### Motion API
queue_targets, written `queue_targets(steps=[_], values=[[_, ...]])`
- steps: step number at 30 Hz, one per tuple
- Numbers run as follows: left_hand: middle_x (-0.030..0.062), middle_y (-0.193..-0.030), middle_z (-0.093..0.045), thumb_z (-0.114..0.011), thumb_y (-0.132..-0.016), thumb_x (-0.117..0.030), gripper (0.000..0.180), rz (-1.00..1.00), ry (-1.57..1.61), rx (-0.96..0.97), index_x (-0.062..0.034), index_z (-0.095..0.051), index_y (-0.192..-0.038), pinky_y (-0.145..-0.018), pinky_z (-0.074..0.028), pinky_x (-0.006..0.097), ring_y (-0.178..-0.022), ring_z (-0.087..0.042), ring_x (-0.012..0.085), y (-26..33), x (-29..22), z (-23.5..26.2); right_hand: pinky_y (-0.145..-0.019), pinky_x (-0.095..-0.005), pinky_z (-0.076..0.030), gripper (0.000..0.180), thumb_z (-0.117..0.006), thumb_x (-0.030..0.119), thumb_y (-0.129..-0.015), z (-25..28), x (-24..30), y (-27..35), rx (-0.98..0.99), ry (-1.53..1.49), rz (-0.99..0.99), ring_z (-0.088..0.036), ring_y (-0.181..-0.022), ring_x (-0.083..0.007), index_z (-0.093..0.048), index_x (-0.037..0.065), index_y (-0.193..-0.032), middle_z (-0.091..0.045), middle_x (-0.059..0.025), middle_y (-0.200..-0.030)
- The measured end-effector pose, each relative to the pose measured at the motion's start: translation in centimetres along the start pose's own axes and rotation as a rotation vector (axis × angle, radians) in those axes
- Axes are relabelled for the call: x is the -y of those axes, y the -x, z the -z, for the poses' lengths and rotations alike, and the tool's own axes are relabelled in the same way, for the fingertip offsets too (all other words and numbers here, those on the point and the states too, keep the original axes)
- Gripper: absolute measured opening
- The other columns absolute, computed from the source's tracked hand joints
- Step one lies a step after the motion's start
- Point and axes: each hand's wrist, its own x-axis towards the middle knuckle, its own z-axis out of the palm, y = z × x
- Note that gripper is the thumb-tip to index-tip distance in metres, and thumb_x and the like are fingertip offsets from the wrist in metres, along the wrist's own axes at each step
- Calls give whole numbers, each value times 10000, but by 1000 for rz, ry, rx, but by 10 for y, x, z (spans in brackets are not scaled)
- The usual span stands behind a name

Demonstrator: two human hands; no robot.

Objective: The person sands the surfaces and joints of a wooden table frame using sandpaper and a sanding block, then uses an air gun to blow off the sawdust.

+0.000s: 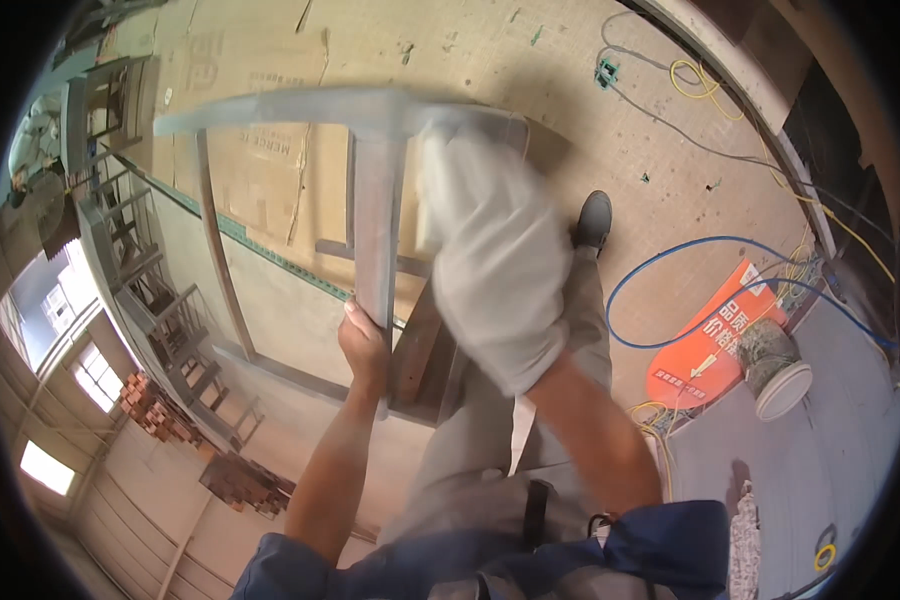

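Observation:
A grey frame of straight bars, perhaps metal, stands in front of me. My left hand (pixel 363 345) is bare and closed round the lower part of its upright bar (pixel 377 220). The thumb lies along the bar's left side. My right hand (pixel 495 260) wears a white work glove and is smeared by motion. It is just right of the upright, close under the top crossbar (pixel 280 105). Its fingers are too blurred to tell whether they grip anything.
Flattened cardboard (pixel 260 150) lies beyond the frame. At right are a blue hose (pixel 660 250), an orange sign (pixel 695 345), a dirty white bucket (pixel 775 375) and yellow cords (pixel 700 80). Dark metal racks (pixel 155 270) and stacked reddish-brown pieces (pixel 160 410) are at left.

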Motion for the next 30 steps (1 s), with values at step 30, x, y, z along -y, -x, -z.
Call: queue_targets(steps=[30], values=[[120, -856, -653, -502, -1051, -281, 271, 128, -37, -210, -104, -634, -895, -637, -512, 487, -739, -658, 379, -80, -101, -18, -910, -437, -533, 381, -758, 70, -807, -30, -81, -147, 871, -88, 581, -644, -1035, -370, -635, 70, -1167, -659, -148, -1143]])
